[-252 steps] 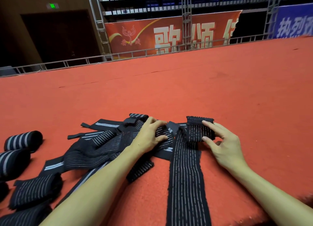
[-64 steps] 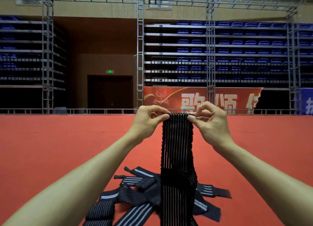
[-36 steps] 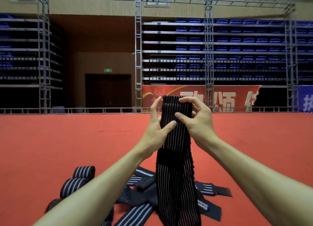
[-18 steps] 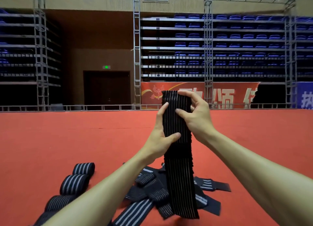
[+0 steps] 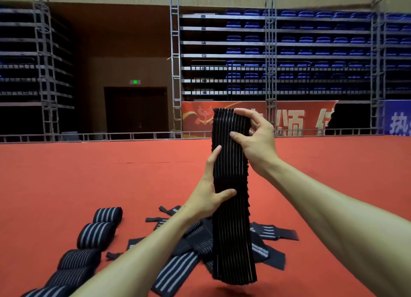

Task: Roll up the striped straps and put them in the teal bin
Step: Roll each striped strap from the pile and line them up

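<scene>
The right hand (image 5: 255,141) pinched the twelve-o'clock end of the striped strap (image 5: 232,234), the left hand (image 5: 210,193) gripped its middle; a tight, edge-aligned roll seemed best.

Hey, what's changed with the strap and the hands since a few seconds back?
The striped strap, flat on the red carpet seven seconds ago, now hangs upright in the air. The right hand holds its top end; the left hand has slid from the top edge down to grip its middle. The loose strap pile and rolled straps stayed on the carpet.
</scene>
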A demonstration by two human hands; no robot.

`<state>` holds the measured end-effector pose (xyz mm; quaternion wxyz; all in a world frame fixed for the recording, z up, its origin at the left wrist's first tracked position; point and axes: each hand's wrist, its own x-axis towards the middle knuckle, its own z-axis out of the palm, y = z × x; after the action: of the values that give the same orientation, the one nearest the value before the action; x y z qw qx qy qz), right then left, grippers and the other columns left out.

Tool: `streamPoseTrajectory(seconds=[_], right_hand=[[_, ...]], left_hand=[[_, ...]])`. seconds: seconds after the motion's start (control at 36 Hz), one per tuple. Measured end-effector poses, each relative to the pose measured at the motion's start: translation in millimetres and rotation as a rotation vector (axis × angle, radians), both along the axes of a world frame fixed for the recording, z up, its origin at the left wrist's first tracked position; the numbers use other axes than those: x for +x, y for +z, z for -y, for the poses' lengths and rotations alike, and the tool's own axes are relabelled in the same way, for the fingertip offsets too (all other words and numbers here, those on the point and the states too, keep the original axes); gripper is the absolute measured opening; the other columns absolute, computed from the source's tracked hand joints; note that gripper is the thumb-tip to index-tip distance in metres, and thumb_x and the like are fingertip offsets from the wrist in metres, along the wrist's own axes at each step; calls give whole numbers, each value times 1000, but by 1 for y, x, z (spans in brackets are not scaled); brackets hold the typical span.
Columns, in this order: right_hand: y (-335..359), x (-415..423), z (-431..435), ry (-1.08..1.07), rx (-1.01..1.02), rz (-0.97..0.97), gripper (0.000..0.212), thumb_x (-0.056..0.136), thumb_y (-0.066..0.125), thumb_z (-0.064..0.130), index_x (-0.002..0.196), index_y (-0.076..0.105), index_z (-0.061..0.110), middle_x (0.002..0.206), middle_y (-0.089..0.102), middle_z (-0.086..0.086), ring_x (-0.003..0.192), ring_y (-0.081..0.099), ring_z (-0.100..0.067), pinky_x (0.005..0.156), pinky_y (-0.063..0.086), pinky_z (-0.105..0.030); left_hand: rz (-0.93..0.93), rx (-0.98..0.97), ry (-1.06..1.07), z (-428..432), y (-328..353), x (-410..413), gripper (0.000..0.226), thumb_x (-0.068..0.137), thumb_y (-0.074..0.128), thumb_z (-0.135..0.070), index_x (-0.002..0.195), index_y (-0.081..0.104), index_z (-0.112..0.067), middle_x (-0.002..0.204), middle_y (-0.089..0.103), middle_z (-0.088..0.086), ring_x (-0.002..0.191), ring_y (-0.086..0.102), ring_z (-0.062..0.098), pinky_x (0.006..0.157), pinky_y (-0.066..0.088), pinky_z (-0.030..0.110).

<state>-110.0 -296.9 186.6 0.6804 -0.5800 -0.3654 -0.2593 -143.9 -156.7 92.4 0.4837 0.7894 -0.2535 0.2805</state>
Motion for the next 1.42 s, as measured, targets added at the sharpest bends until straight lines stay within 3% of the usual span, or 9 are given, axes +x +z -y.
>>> streamPoseTrajectory(seconds=[0.17, 0.36, 0.47, 0.56, 0.83, 1.0, 1.11, 1.25, 1.42], right_hand=[[13, 4, 2, -64, 32, 39, 49, 80, 69, -13, 118, 64, 17, 116, 67, 4, 109, 64, -10, 87, 52, -16], [24, 6, 8, -98, 73, 49, 50, 79, 68, -15, 113, 64, 21, 113, 66, 4, 108, 65, -13, 90, 57, -29], [27, 8, 11, -114, 62, 44, 50, 80, 68, -16, 116, 64, 17, 112, 66, 5, 106, 65, -11, 89, 57, -26], [23, 11, 12, -138, 51, 39, 50, 79, 68, -17, 115, 65, 18, 114, 66, 3, 109, 65, -14, 94, 56, -31], [12, 13, 11, -203, 11, 32, 48, 79, 71, -13, 119, 64, 13, 117, 64, 5, 96, 58, 6, 76, 46, -1], [-1, 21, 10, -204, -42, -1, 49, 78, 73, -12, 117, 65, 16, 117, 66, 4, 99, 61, 1, 81, 50, -7], [-11, 29, 7, -202, -61, -26, 52, 77, 72, -13, 115, 67, 24, 116, 67, 2, 106, 64, -14, 83, 53, -12], [-31, 38, 3, -191, -97, -101, 54, 79, 69, -16, 113, 66, 25, 115, 66, 0, 108, 64, -19, 92, 58, -39], [-66, 47, 2, -183, -125, -177, 52, 78, 68, -17, 112, 68, 23, 113, 67, 0, 107, 64, -19, 93, 57, -38]], left_hand=[[-82, 61, 0, 1, -22, -3, 112, 83, 76, -4, 146, 5, -62, 160, 28, -4, 144, 35, 7, 119, 31, 42], [-120, 98, 54, 6, -39, -3, 112, 82, 79, -11, 149, 2, -58, 162, 23, -12, 146, 31, 7, 120, 30, 41], [-183, 86, 47, 7, -46, -4, 108, 86, 71, 0, 147, 5, -58, 143, 43, -21, 126, 51, -2, 108, 44, 28], [-216, 93, 28, 7, -54, -4, 104, 87, 70, 1, 151, 4, -50, 131, 37, -38, 117, 47, -22, 98, 40, 7], [-337, 135, 71, 11, -97, -17, 110, 83, 75, 0, 150, 4, -51, 129, 25, -42, 106, 36, -37, 87, 28, -7], [-438, 70, 51, 14, -99, -32, 111, 83, 73, 1, 149, 7, -59, 150, 33, -18, 127, 47, -3, 100, 40, 10], [-515, -5, -47, 15, -107, -48, 110, 84, 67, 10, 150, 8, -55, 148, 37, -17, 124, 47, -12, 100, 45, 16], [-656, -81, -138, 18, -123, -60, 108, 87, 53, 19, 149, 10, -58, 146, 40, -19, 127, 55, 6, 105, 48, 32], [-723, 156, -10, 18, -135, -62, 101, 91, 55, 10, 152, 0, -50, 145, 40, -12, 125, 52, 12, 108, 44, 31]])
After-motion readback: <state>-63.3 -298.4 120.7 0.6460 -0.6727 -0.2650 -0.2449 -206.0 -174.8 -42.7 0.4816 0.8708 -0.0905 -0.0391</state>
